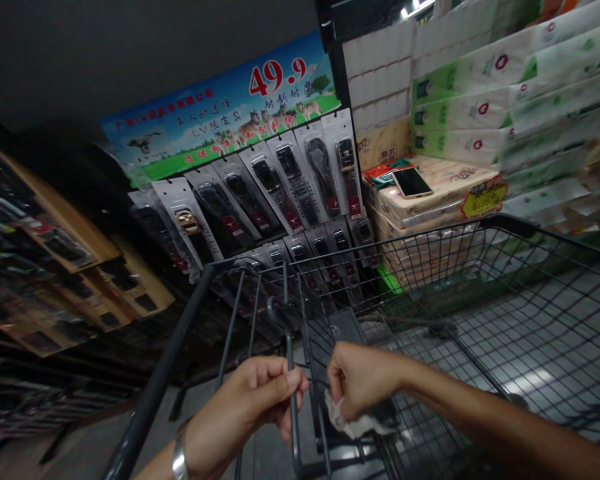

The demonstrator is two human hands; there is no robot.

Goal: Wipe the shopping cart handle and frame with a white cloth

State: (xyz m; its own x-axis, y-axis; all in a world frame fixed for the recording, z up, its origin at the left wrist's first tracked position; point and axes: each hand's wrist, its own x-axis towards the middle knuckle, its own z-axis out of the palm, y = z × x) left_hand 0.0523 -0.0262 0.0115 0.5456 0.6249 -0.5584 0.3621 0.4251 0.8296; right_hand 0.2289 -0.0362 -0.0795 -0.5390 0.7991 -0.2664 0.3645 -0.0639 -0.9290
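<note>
While the left hand [260, 393] is pinching a thin upright bar [291, 373] of the shopping cart [480, 320], the right hand [360, 380] is closing on a crumpled white cloth [347, 421] against the near wires. Soft and light, the cloth looks best bunched in the fist; packaged belts [280, 193] are hanging beyond.

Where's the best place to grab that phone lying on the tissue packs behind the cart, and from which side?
Take the phone by its two long edges, coming down from above. It lies flat, screen up, on the tissue pack, so only the thin edges offer a pinch. Reaching over the cart rim looks feasible; both the left hand and right hand are busy at the cart.
</note>
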